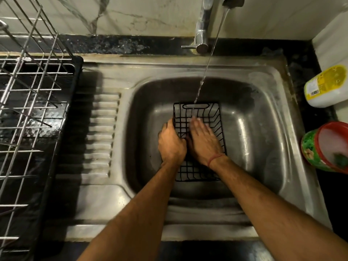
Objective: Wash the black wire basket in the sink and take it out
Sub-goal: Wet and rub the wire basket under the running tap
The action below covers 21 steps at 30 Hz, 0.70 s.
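Two bare hands are working in a steel sink (254,117) set into a dark bench (301,72): the left hand (171,144) is gripping the left rim of the black wire basket (199,172) lying in the basin. The right hand (203,142), fingers spread flat, is resting inside it under water running from the tap (204,23). A wire drying rack (28,110) is standing to the left, against a marbled wall.

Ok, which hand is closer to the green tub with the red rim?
Right. The right hand lies inside the basket, on the side toward the green tub; the left hand grips the basket's far side.
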Available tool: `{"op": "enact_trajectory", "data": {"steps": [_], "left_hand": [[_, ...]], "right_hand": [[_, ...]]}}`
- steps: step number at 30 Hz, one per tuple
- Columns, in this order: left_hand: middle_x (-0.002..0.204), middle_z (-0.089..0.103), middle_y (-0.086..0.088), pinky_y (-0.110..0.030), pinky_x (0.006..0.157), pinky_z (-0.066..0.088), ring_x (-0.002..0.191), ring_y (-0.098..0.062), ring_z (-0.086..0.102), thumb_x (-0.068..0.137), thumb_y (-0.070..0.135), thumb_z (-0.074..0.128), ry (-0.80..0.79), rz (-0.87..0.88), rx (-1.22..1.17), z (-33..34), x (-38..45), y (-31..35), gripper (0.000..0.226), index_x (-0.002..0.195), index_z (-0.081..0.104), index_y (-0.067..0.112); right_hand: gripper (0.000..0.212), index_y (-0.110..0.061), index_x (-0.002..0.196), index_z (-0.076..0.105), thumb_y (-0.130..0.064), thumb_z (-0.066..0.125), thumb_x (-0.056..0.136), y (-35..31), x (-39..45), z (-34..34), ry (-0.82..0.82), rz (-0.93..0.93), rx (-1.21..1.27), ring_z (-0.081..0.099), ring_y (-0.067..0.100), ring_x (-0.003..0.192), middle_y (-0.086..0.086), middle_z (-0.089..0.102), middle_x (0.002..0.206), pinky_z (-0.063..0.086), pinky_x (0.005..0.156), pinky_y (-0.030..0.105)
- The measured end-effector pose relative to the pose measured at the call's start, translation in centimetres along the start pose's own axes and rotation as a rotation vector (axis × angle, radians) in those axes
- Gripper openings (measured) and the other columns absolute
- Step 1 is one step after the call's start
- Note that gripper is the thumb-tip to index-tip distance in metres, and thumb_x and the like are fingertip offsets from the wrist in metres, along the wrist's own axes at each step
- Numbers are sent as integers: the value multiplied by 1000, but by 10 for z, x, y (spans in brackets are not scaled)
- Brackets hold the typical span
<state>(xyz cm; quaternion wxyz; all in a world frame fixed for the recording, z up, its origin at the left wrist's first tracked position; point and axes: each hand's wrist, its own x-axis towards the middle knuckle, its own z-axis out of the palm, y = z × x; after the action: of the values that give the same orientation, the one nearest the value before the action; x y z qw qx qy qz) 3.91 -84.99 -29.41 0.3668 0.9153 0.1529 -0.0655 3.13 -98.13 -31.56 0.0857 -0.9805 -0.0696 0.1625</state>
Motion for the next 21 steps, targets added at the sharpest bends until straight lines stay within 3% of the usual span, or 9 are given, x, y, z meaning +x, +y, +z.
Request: {"op": "enact_trajectory", "data": {"steps": [2, 3, 7, 11, 13, 15, 16, 19, 21], "left_hand": [[139, 64, 3, -45, 110, 56, 130, -19, 61, 89, 20, 85, 7, 5, -14, 0, -1, 1, 65, 146, 56, 27], [140, 64, 3, -45, 111, 55, 131, -19, 61, 89, 23, 85, 11, 0, -18, 0, -1, 1, 65, 147, 56, 27], [150, 58, 0, -47, 114, 53, 139, -23, 57, 89, 10, 82, 15, -57, 8, -2, 0, -3, 76, 156, 49, 25], [144, 61, 2, -46, 110, 56, 134, -21, 59, 89, 17, 85, 39, -55, 0, 0, -4, 1, 71, 152, 51, 25], [148, 59, 1, -48, 111, 55, 136, -23, 58, 91, 13, 81, 40, -89, 4, -1, -5, 2, 72, 154, 49, 25], [149, 58, 0, -50, 112, 54, 138, -24, 57, 93, 12, 79, 52, -113, -6, -3, -5, 0, 72, 155, 48, 26], [150, 57, 0, -50, 113, 53, 140, -25, 56, 92, 11, 80, 49, -119, -13, -4, -5, 0, 74, 156, 47, 27], [150, 57, 0, -49, 114, 53, 140, -24, 55, 89, 17, 85, 44, -108, -25, -6, -7, 1, 79, 157, 45, 27], [152, 56, 0, -49, 114, 53, 141, -24, 54, 89, 10, 83, 40, -106, -9, -6, -7, 1, 82, 159, 44, 26]], "right_hand": [[69, -9, 166, -9, -45, 18, 113, -10, 11, 0, 7, 181, 48, -13, 28, 161, 14, -14, 174, 0, 133, 46], [73, -9, 165, -11, -46, 22, 112, -15, 15, 2, -1, 180, 40, -17, 30, 161, 17, -17, 173, -1, 133, 47], [74, -11, 166, -11, -46, 21, 109, -8, 9, 2, -37, -98, -25, -16, 24, 161, 10, -17, 174, 1, 133, 47], [76, -7, 165, -11, -45, 29, 112, -13, 15, 4, 7, 175, 39, -16, 29, 161, 16, -16, 173, -1, 133, 47], [84, -14, 164, -17, -41, 42, 110, -22, 19, 9, -23, -64, 36, -21, 24, 160, 10, -21, 173, -5, 132, 44], [82, -21, 167, -12, -37, 43, 109, -20, 18, 4, -72, -247, 92, -18, 15, 160, 1, -17, 175, -4, 133, 40], [78, -20, 168, -8, -37, 41, 110, -17, 18, 4, -56, -209, 110, -15, 15, 161, 2, -14, 175, -1, 133, 40], [73, -10, 166, -8, -42, 30, 112, -16, 14, 6, 34, 136, 110, -14, 26, 161, 12, -16, 174, 0, 133, 46], [77, -9, 165, -13, -41, 33, 112, -18, 10, 9, 16, -25, 38, -19, 25, 160, 12, -21, 172, -4, 132, 47]]}}
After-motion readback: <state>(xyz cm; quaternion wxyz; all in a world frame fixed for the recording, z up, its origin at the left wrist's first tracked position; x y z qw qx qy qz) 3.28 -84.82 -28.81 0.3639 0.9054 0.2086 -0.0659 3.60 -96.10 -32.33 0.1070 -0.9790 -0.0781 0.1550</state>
